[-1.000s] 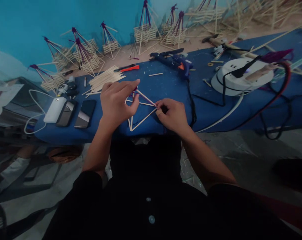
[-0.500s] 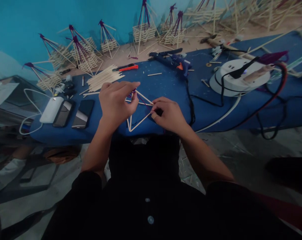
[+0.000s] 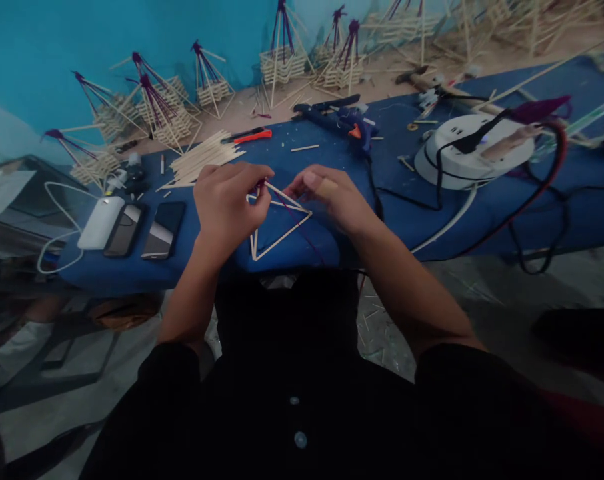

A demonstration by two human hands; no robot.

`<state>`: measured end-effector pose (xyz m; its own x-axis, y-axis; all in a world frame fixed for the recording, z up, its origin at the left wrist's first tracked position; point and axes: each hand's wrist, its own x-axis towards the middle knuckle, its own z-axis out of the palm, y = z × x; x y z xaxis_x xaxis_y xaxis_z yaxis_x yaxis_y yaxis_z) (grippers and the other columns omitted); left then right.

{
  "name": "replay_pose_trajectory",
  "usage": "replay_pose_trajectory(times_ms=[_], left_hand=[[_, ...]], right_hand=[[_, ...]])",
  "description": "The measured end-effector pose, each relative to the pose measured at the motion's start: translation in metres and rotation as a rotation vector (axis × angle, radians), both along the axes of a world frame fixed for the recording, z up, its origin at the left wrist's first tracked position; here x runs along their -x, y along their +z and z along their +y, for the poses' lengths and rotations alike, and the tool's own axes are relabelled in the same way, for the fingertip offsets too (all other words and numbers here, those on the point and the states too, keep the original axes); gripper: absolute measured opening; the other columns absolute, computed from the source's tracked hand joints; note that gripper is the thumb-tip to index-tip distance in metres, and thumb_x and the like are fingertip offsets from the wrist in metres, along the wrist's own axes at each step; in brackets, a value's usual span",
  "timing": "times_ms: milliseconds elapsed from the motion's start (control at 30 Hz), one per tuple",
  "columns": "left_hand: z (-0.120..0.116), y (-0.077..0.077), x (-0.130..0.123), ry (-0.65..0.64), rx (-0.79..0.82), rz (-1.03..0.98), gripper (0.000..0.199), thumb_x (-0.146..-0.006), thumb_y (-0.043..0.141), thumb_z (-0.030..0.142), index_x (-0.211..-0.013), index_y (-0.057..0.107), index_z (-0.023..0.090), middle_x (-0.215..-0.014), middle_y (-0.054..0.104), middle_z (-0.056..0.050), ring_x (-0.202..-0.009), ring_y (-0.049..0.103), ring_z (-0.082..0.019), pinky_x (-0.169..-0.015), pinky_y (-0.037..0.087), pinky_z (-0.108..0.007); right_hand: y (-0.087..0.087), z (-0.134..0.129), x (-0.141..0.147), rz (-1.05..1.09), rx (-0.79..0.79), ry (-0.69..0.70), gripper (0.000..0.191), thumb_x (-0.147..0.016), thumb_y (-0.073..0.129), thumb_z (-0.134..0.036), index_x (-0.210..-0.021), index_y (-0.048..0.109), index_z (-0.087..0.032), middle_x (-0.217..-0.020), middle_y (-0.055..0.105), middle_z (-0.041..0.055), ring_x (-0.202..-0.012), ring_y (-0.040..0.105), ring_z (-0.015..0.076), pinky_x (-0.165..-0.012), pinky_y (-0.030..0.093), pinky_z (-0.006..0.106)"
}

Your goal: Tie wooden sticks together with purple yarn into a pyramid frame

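My left hand (image 3: 232, 200) pinches the top corner of a frame of thin wooden sticks (image 3: 283, 235), where purple yarn is wound. Most of that corner is hidden by the fingers. The frame's lower sticks spread out in a triangle over the blue table. A loose purple thread (image 3: 307, 235) trails from the frame down to the right, across the right-hand corner. Just behind that corner is my right hand (image 3: 329, 193), its fingers apart and somewhat blurred, with nothing visible in them.
Sticks (image 3: 207, 159) lie piled behind my left hand, beside an orange cutter (image 3: 253, 136). A blue glue gun (image 3: 356, 127) and a white power hub (image 3: 475, 153) with cables are on the right. Phones (image 3: 163, 231) lie left. Several finished stick hangers (image 3: 212, 83) line the wall.
My right hand has let go of the frame's right corner and moved up and back, turning over. The purple thread now hangs loose. My left hand keeps its pinch.
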<state>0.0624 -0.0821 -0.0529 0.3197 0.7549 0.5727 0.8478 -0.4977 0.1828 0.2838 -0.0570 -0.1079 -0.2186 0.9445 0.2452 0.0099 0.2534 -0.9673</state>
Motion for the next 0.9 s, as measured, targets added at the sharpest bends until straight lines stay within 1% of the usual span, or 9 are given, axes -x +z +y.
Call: replay_pose_trajectory(times_ms=[67,167,267,367,467,600,733,800,900], left_hand=[[0.001,-0.001,0.000,-0.004,-0.025,0.002,0.030,-0.096,0.066,0.012,-0.114,0.083,0.028,-0.100,0.083,-0.003,-0.101,0.078,-0.024,-0.101,0.050,-0.043],[0.004,-0.003,0.001,-0.011,-0.057,0.003,0.026,-0.096,0.067,0.015,-0.112,0.084,0.028,-0.098,0.084,-0.002,-0.098,0.077,-0.023,-0.099,0.050,-0.042],[0.007,-0.006,0.003,-0.018,-0.063,0.003,0.027,-0.098,0.067,0.018,-0.116,0.084,0.027,-0.098,0.084,-0.002,-0.098,0.077,-0.023,-0.098,0.049,-0.041],[0.009,-0.008,0.005,-0.032,-0.054,0.000,0.030,-0.098,0.066,0.018,-0.120,0.084,0.027,-0.100,0.084,-0.003,-0.099,0.076,-0.024,-0.099,0.050,-0.042],[0.012,-0.010,0.006,-0.055,-0.049,-0.003,0.032,-0.097,0.066,0.018,-0.122,0.084,0.026,-0.103,0.084,-0.004,-0.101,0.076,-0.025,-0.102,0.051,-0.044],[0.015,-0.015,0.009,-0.079,-0.065,0.002,0.033,-0.098,0.069,0.021,-0.127,0.082,0.026,-0.107,0.084,-0.007,-0.107,0.076,-0.029,-0.106,0.052,-0.048],[0.018,-0.021,0.014,-0.108,-0.094,-0.011,0.043,-0.096,0.075,0.026,-0.139,0.076,0.023,-0.114,0.083,-0.010,-0.122,0.073,-0.036,-0.114,0.051,-0.055],[0.017,-0.021,0.016,-0.142,-0.115,-0.035,0.045,-0.095,0.077,0.028,-0.140,0.073,0.023,-0.116,0.083,-0.011,-0.123,0.073,-0.036,-0.115,0.052,-0.055],[0.015,-0.018,0.020,-0.192,-0.156,-0.096,0.033,-0.098,0.074,0.030,-0.131,0.075,0.024,-0.118,0.082,-0.009,-0.118,0.075,-0.031,-0.111,0.056,-0.052]], right_hand=[[0.009,0.010,0.010,0.154,0.172,0.132,0.029,-0.094,0.075,-0.050,-0.088,0.075,-0.022,-0.090,0.079,0.0045,-0.086,0.073,0.0190,-0.081,0.059,0.031],[0.023,0.020,0.022,0.253,0.348,0.284,0.005,-0.087,0.076,-0.024,-0.087,0.078,-0.020,-0.084,0.077,0.0041,-0.078,0.073,0.0164,-0.075,0.060,0.026],[0.030,0.025,0.027,0.286,0.420,0.349,0.009,-0.080,0.077,-0.013,-0.086,0.077,-0.018,-0.080,0.077,0.0032,-0.072,0.072,0.0150,-0.069,0.059,0.025],[0.030,0.029,0.026,0.299,0.453,0.357,0.017,-0.074,0.081,-0.008,-0.087,0.075,-0.017,-0.079,0.075,0.0015,-0.069,0.071,0.0132,-0.069,0.060,0.025],[0.029,0.033,0.024,0.297,0.468,0.347,0.022,-0.070,0.084,-0.006,-0.086,0.073,-0.017,-0.081,0.076,0.0005,-0.071,0.073,0.0126,-0.071,0.062,0.024],[0.032,0.036,0.023,0.277,0.450,0.289,0.027,-0.067,0.086,-0.006,-0.087,0.071,-0.018,-0.081,0.075,-0.0010,-0.072,0.072,0.0118,-0.070,0.061,0.023],[0.044,0.035,0.027,0.277,0.416,0.222,0.025,-0.072,0.083,-0.008,-0.087,0.068,-0.019,-0.078,0.073,-0.0008,-0.072,0.072,0.0129,-0.071,0.061,0.025],[0.052,0.034,0.030,0.269,0.402,0.210,0.023,-0.073,0.080,-0.008,-0.086,0.065,-0.020,-0.076,0.071,-0.0010,-0.071,0.071,0.0133,-0.071,0.061,0.026],[0.063,0.033,0.034,0.244,0.382,0.200,0.021,-0.073,0.072,-0.005,-0.085,0.063,-0.021,-0.073,0.067,-0.0024,-0.066,0.066,0.0123,-0.068,0.059,0.026]])
